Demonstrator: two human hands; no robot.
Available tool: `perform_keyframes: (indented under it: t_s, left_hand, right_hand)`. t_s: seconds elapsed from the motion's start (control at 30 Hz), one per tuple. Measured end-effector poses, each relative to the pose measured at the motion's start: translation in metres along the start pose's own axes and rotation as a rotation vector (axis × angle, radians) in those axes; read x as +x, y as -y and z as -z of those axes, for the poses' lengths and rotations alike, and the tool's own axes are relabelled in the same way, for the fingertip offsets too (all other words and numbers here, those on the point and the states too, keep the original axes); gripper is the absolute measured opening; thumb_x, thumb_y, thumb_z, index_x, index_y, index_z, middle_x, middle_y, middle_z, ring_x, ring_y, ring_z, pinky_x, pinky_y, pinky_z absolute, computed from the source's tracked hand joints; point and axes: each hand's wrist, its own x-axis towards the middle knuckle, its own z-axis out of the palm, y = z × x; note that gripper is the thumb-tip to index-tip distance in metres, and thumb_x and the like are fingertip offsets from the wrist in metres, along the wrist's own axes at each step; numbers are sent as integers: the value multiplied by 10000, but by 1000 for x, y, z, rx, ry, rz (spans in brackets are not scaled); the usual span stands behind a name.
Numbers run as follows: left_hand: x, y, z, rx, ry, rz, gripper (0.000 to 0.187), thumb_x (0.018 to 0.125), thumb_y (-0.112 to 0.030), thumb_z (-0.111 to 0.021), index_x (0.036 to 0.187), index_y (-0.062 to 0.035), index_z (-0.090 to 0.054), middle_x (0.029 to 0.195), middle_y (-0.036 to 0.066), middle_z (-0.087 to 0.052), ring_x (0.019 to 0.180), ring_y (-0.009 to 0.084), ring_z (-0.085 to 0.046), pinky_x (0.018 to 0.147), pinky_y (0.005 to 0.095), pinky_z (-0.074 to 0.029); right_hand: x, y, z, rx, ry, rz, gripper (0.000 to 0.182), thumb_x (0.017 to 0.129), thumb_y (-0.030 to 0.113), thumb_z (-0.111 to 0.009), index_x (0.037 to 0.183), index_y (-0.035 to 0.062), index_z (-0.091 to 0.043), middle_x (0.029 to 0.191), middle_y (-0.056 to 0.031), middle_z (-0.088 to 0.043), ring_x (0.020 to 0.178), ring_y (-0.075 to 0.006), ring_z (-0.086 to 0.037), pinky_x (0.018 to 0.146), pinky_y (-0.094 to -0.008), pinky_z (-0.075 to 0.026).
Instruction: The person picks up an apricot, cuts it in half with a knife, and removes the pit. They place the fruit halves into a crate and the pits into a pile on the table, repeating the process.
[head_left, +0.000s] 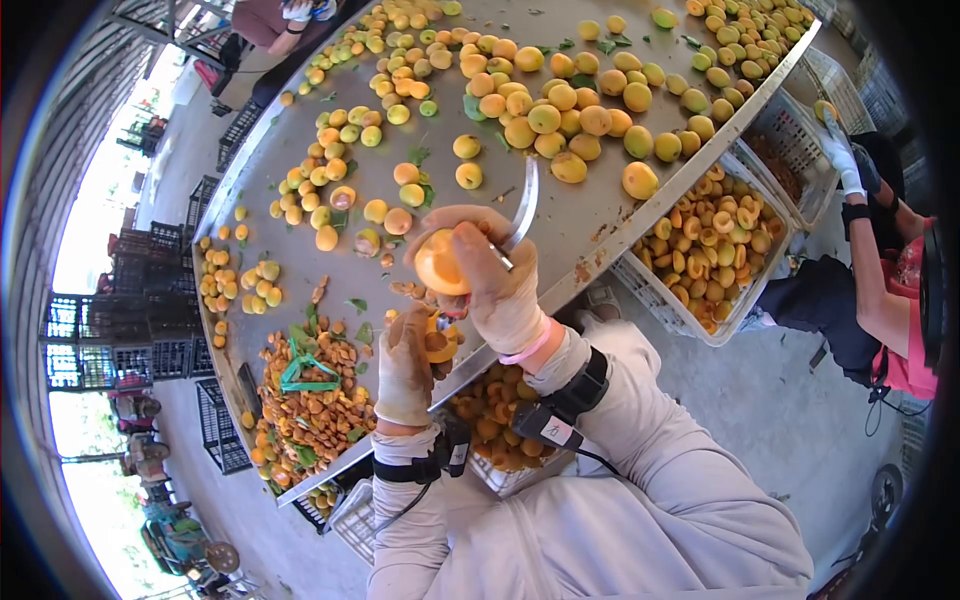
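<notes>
Gloved and worn at the wrist with a black strap, my right hand (490, 270) is closed round an orange apricot (440, 262). A curved metal blade (526, 205) sticks out from the same hand, its handle mostly hidden by the fingers. Just below and to the left, my left hand (405, 365) holds a cut piece of apricot (438, 343) near its fingertips. Both hands are over the near edge of the metal table (290, 240). Beneath them stands a crate of apricot halves (495, 410), partly covered by my arms.
Whole apricots (570, 120) lie scattered over the table. A pile of pits (310, 400) with leaves and a green tie is at the lower left. Another crate of halves (715, 250) stands right of the table, near a seated person (870, 260). Black crates (120, 310) are stacked left.
</notes>
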Motion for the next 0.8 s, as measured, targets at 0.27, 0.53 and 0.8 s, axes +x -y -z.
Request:
perform_keyframes:
  t_s: [0.27,0.53,0.8]
  left_hand:
    - [-1,-3,-16,-98,2,186,286,939,-361,-524,1074,-112,-554,794,16,-589,613,120,-585,405,225,-349]
    - [-2,-32,-8,-27,128,266,306,952,-298,-518,995,0,-573,804,84,-607,603,191,-594,554,296,-485]
    - [15,-6,-4,359,38,-31,322,963,-280,-433,841,-30,-596,665,78,-597,514,130,-547,410,247,-383]
  right_hand:
    - [5,7,5,-508,422,171,191,904,93,-505,1007,-15,-624,864,-104,-662,831,-159,-647,763,-296,-518]
    - [32,-12,20,265,107,-262,248,996,264,-433,1065,52,-541,763,-103,-622,449,-48,-385,411,-182,-286]
    - [17,-1,-2,-149,114,-205,187,917,225,-545,972,54,-596,680,-31,-590,423,-54,-398,389,-203,-305]
